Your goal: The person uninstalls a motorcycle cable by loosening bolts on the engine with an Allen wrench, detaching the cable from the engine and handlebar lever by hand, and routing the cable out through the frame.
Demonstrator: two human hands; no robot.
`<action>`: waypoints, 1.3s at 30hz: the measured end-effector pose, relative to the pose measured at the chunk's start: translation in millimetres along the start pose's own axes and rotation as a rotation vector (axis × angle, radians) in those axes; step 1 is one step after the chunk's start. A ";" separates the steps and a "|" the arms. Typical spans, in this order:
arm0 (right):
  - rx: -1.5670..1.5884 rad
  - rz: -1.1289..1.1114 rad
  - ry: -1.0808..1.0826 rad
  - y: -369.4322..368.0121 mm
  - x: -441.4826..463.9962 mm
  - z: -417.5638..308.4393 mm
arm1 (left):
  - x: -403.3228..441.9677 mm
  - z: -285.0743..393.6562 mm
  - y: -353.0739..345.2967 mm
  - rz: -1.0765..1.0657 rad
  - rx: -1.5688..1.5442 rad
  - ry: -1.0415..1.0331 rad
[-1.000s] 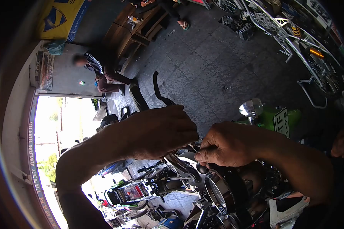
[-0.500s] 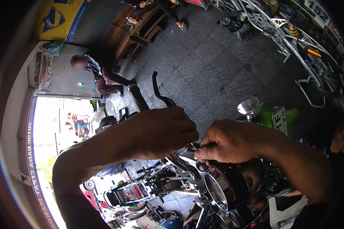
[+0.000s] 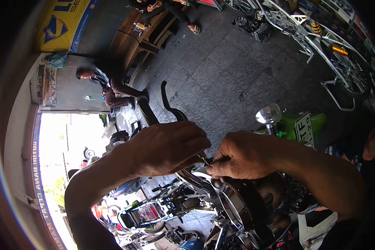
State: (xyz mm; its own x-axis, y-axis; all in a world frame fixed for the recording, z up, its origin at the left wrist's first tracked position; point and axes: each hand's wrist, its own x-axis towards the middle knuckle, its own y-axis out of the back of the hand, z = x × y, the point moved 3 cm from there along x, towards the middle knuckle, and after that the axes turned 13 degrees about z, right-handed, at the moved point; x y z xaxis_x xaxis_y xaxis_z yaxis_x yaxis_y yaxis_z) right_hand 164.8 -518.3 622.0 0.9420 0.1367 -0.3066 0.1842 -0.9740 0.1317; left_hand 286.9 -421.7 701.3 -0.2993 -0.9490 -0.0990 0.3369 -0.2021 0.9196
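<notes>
A motorcycle handlebar (image 3: 198, 182) with a dark grip and a curved black brake or clutch lever (image 3: 166, 98) runs beneath my hands. My left hand (image 3: 171, 146) is closed over the bar near the lever's base; its curled fingers hide what they hold. Facing it, my right hand (image 3: 241, 156) pinches a thin cable (image 3: 204, 160) between thumb and forefinger. This short visible length spans the small gap between the hands. Just below my right hand sits the round headlight (image 3: 231, 206) in its dark housing.
Other motorcycles (image 3: 150, 212) stand at lower left by the bright doorway. A green fender with a number plate (image 3: 302, 127) and a chrome lamp (image 3: 268, 114) are at right. A bare silver frame (image 3: 296, 33) stands at upper right. People sit near a wooden bench (image 3: 131, 43).
Both hands have shifted slightly left in view, still close together over the handlebar. The view has moved a little, and the seated person's head has turned.
</notes>
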 end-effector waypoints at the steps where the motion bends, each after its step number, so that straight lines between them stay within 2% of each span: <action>1: 0.007 -0.016 -0.007 0.2 0.7 0.4 | 0.3 -0.8 1.9 0.001 -0.028 0.030; 4: 0.052 -0.035 -0.010 0.3 0.2 1.9 | 0.8 -1.9 1.7 0.026 -0.050 0.033; 11: 0.097 -0.058 0.082 -3.9 4.2 11.2 | 7.0 0.4 2.2 -0.088 -0.011 -0.030; 15: 0.158 -0.113 0.079 0.3 6.0 21.6 | 2.6 -1.6 -3.4 0.003 0.011 -0.068; 17: -0.106 -0.082 0.263 16.0 3.3 25.7 | 0.8 1.2 -2.7 0.024 0.038 -0.080; 19: -0.199 -0.026 0.270 28.7 -0.1 35.6 | -0.2 2.8 3.7 0.158 0.081 0.056; 22: -0.522 0.072 0.380 43.3 -6.6 50.0 | -10.0 7.0 3.4 0.196 0.191 0.018; 27: -0.068 0.066 0.180 54.1 -14.5 66.0 | -21.1 18.0 -3.1 0.199 0.356 -0.018; 28: -0.055 0.066 0.196 54.2 -16.3 64.5 | -25.0 18.7 -6.1 0.193 0.381 -0.016; 30: 0.015 -0.016 0.023 49.7 -17.9 65.7 | -32.0 18.7 -11.5 0.241 0.369 0.000; 34: -0.027 -0.160 -0.199 53.5 -25.2 44.1 | -24.8 22.1 -7.0 0.154 0.305 0.066; 36: -0.039 -0.199 -0.176 54.5 -28.2 41.0 | -25.7 20.7 -7.6 0.091 0.277 0.081; 39: -0.022 -0.225 -0.131 51.8 -28.3 48.5 | -26.6 17.3 -9.7 0.107 0.241 0.045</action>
State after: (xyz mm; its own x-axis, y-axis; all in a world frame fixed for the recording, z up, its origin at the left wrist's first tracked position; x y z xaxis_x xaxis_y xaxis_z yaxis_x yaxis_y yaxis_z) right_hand 134.1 -581.4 591.8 0.8327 0.3231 -0.4498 0.3920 -0.9175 0.0668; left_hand 276.1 -390.2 701.6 -0.2315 -0.9728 -0.0081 0.1404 -0.0416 0.9892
